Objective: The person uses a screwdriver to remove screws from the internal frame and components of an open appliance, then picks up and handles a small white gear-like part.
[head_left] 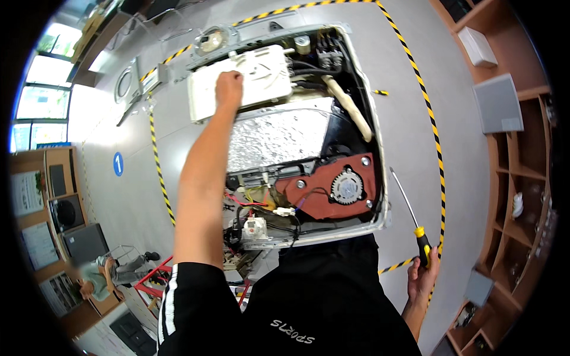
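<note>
An opened appliance with a pale metal frame [380,222] lies before me. My left hand [229,89] rests with curled fingers on its white plastic housing [264,74] at the top; what the fingertips hold, if anything, is hidden. Below that are a dimpled silver plate [276,133], a red-brown board [317,202] with a round perforated metal part [347,187], and wires around a small white component [255,228]. A cream tube [347,104] runs down the right side. My right hand [423,273] grips a yellow-and-black screwdriver [420,237] outside the frame's lower right corner, blade pointing up.
Striped tape [439,148] marks the grey floor. Detached panels [133,77] lie at upper left. Wooden shelving [516,178] lines the right. A person [98,276] sits at lower left, near a red metal rack [151,288].
</note>
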`<state>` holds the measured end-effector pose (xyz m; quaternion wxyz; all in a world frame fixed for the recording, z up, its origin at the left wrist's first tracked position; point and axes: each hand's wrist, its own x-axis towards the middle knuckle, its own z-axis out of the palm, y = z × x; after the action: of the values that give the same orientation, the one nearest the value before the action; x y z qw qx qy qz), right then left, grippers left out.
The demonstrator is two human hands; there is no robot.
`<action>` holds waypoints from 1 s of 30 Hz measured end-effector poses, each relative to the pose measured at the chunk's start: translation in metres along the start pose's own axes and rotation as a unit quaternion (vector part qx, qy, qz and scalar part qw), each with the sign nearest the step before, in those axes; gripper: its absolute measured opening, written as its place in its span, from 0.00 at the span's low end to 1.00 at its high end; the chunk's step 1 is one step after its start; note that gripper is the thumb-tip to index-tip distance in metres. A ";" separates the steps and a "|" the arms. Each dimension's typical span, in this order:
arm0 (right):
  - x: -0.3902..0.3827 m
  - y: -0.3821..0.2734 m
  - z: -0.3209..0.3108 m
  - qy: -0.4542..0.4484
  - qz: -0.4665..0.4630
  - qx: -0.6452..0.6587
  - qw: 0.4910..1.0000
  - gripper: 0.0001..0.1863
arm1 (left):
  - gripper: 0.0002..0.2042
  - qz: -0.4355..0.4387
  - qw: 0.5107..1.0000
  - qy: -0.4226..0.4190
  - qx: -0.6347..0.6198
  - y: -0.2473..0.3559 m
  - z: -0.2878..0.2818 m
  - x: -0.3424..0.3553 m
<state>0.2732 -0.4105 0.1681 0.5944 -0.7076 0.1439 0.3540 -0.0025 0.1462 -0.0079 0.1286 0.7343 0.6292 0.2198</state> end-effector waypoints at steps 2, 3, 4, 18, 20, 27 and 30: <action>0.001 0.003 -0.002 0.017 0.014 -0.005 1.000 0.17 | 0.13 0.008 1.000 -0.011 0.026 -0.003 -0.003 0.004; 0.001 0.002 -0.002 0.012 0.022 0.000 1.000 0.16 | 0.14 -0.008 0.999 -0.032 0.017 -0.002 -0.006 0.003; 0.001 0.002 -0.002 0.018 0.023 -0.009 1.000 0.16 | 0.14 -0.018 1.000 0.002 -0.010 0.003 -0.009 -0.001; -0.008 -0.033 0.010 -0.216 -0.118 -0.069 0.967 0.22 | 0.12 -0.145 0.656 -0.283 -0.685 0.160 -0.116 -0.204; -0.010 -0.032 0.007 -0.231 -0.127 -0.076 0.962 0.22 | 0.11 -0.202 0.595 -0.279 -0.726 0.171 -0.114 -0.230; -0.018 -0.024 0.002 -0.235 -0.161 -0.109 0.952 0.22 | 0.10 -0.228 0.420 -0.286 -0.830 0.176 -0.103 -0.271; -0.022 -0.022 0.001 -0.230 -0.175 -0.134 0.948 0.22 | 0.10 -0.238 0.456 -0.293 -0.806 0.170 -0.101 -0.275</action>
<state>0.2710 -0.4086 0.1993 0.5637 -0.6943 -0.1719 0.4132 0.0655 -0.1623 0.1154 0.8872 0.1462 0.2469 0.3613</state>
